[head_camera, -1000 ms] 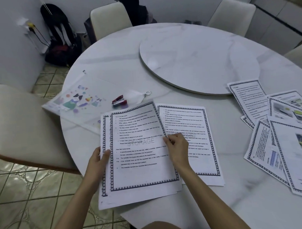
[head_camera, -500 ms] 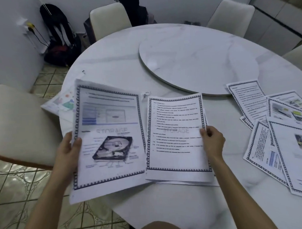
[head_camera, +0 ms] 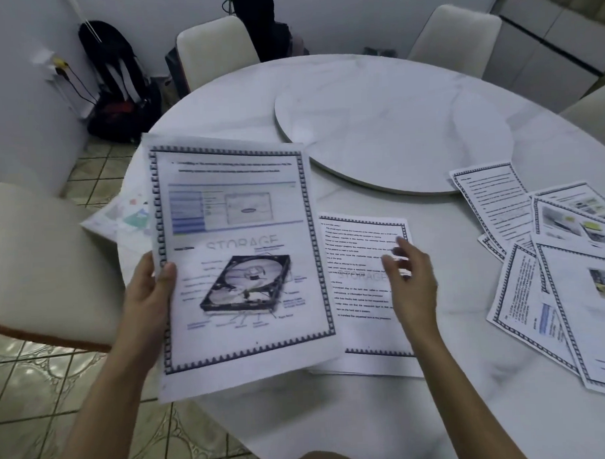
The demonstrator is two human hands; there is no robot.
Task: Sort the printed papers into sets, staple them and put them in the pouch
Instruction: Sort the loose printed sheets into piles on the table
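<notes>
My left hand [head_camera: 149,296] grips the left edge of a printed sheet [head_camera: 240,259] with a hard-disk picture and the word STORAGE, held up above the table's near left edge. My right hand [head_camera: 411,280] hovers open, fingers relaxed, over a text page [head_camera: 361,289] that tops a small pile lying flat on the white round table [head_camera: 386,415]. The clear pouch [head_camera: 122,215] with a colourful print peeks out at the left behind the raised sheet. The stapler is hidden.
Several more printed pages [head_camera: 563,275] lie fanned out at the right side of the table. A round turntable [head_camera: 390,133] fills the table's middle. Cream chairs [head_camera: 38,259] stand at the left and behind; a black backpack [head_camera: 114,95] leans on the wall.
My right hand has laid the text page on the pile and let it go. My left hand has lifted the hard-disk sheet higher and moved it right, covering the pouch and the stapler.
</notes>
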